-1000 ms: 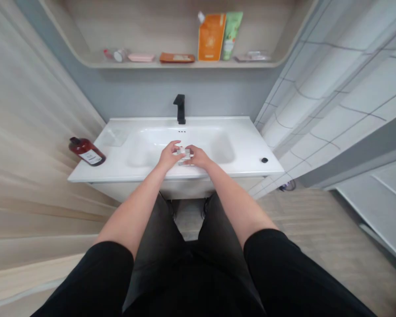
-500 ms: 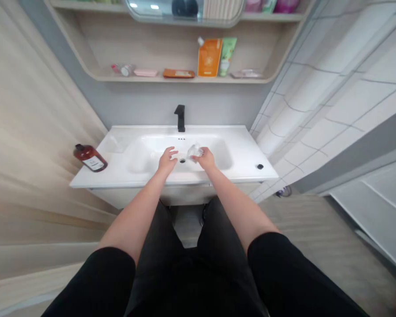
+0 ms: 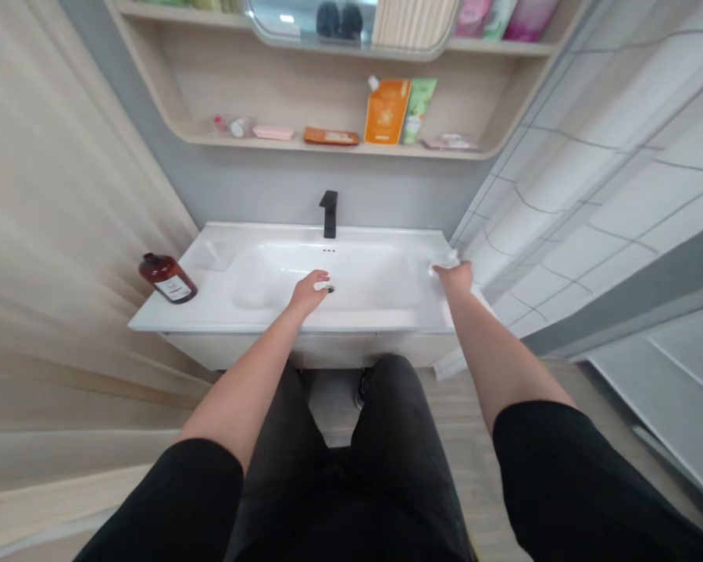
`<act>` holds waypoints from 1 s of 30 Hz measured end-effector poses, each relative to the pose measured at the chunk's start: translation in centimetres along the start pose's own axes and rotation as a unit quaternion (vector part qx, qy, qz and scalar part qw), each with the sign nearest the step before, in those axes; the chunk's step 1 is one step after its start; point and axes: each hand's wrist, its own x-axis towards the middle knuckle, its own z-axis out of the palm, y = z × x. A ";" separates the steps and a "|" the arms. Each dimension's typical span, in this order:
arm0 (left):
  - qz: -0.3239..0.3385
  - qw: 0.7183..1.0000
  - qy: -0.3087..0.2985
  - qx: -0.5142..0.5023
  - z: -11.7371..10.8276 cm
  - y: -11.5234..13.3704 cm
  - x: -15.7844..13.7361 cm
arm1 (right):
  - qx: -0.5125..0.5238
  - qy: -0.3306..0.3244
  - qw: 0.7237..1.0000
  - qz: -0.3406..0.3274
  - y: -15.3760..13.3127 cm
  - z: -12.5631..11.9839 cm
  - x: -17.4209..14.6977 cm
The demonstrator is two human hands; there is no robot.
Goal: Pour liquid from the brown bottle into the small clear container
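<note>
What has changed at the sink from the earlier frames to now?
The right hand carried the small clear container rightward to the right end of the countertop; whether it rests there is unclear. The left hand let go of it, staying over the basin. The amber bottle and black faucet stayed put.

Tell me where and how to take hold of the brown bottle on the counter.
Grip the brown bottle around its broad, rounded body, near the white label, rather than by the small black cap. Come in from its right, probably with the left hand, the nearer of the two hands: the beige folds rise along its left side.
</note>
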 end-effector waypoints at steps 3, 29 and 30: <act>0.002 1.000 -0.003 0.003 0.0 0.1 -0.1 | -0.037 0.030 0.993 0.104 -0.7 -0.5 0.3; 0.073 0.974 0.105 0.189 -5.3 1.2 3.7 | -0.246 -0.381 0.868 -0.204 -12.1 11.2 -15.2; 0.066 0.967 0.120 0.213 -7.4 1.3 4.7 | -0.253 -0.384 0.865 -0.202 -12.1 11.5 -15.2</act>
